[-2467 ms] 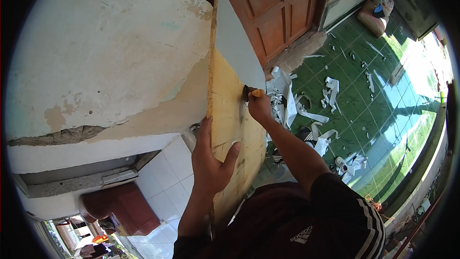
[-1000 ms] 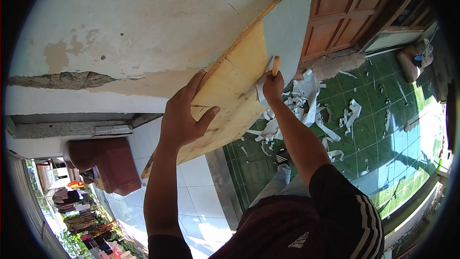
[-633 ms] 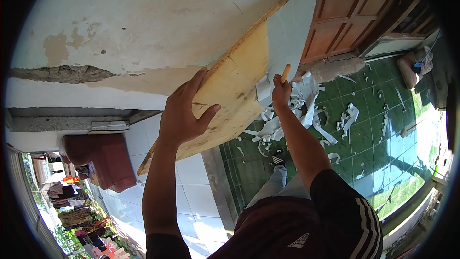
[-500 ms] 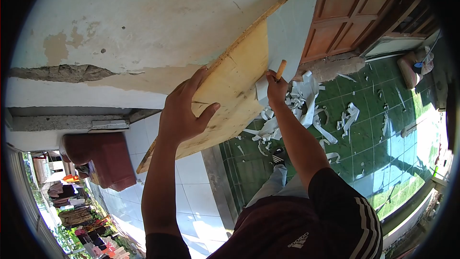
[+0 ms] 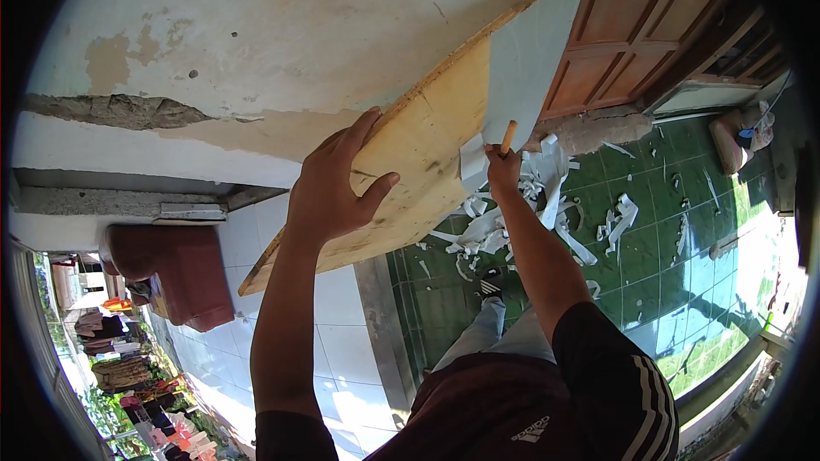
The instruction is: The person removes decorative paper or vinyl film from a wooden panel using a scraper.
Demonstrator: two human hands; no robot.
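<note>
A wooden board (image 5: 427,128) leans at a slant against the wall, bare yellowish wood on its lower part and a light grey layer (image 5: 534,55) on its upper right part. My left hand (image 5: 337,179) rests on the board's upper edge with thumb and fingers spread. Closed around a tool with an orange-brown handle (image 5: 510,135), my right hand (image 5: 502,169) is at the border between wood and grey layer. A loose flap of the layer (image 5: 472,162) curls beside that hand. The tool's working end is hidden.
White peeled strips (image 5: 547,179) lie heaped on the green tiled floor (image 5: 632,273) beyond the board. A brown panelled door (image 5: 623,26) is at the upper right. A maroon sofa (image 5: 184,273) stands on white tiles at the left. My sandalled foot (image 5: 491,282) is below the board.
My right hand and the tool have shifted slightly right and down along the board. The loose flap shows more openly. The whole view has moved a little.
</note>
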